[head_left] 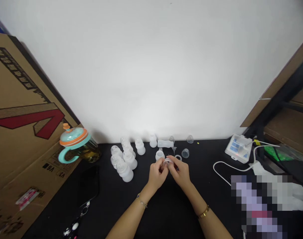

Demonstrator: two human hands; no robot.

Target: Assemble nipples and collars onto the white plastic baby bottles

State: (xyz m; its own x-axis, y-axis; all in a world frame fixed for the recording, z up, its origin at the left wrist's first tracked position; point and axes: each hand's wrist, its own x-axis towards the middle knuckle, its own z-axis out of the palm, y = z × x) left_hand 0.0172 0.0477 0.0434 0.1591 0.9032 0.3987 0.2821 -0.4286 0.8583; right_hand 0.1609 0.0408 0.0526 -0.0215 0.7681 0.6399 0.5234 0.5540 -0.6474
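Observation:
My left hand (pixel 158 173) and my right hand (pixel 179 171) meet at the middle of the black table. Between them their fingertips pinch a small round bottle top (pixel 167 160), whitish and see-through; the fingers hide part of it. Just behind my left hand stands an open white baby bottle (pixel 159 154). A white ring (pixel 178 157) lies behind my right hand, near a clear teat (pixel 174 150) and a clear dome cap (pixel 185 153). Several capped white baby bottles (pixel 125 171) stand grouped to the left.
A lidded tea jug (pixel 77 142) and a dark phone (pixel 89 182) are on the left beside a cardboard box (pixel 24 132). Along the wall lies a white bottle-like piece (pixel 165 143). At right are a white case (pixel 238 148) and a looping cable (pixel 222 162).

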